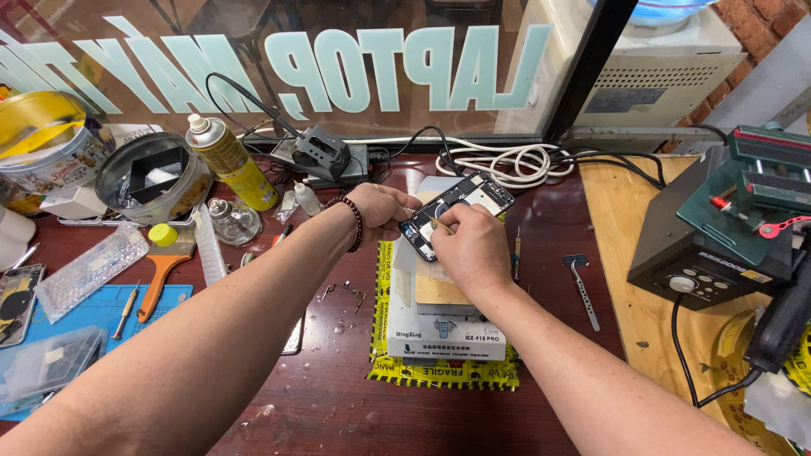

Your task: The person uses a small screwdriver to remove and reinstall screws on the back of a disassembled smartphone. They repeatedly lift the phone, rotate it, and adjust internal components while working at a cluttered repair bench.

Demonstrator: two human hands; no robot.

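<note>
Phone (456, 213), opened and back up, lies tilted between our hands above the white heating pad (446, 325). We clamp its near end with our left hand (382, 211); our right hand (473, 247) pinches what seems a thin tool (439, 224) into it. Both forearms reach forward, converging.

phone (456, 213) lower half hidden under fingers (460, 221), tool tip too small
</note>
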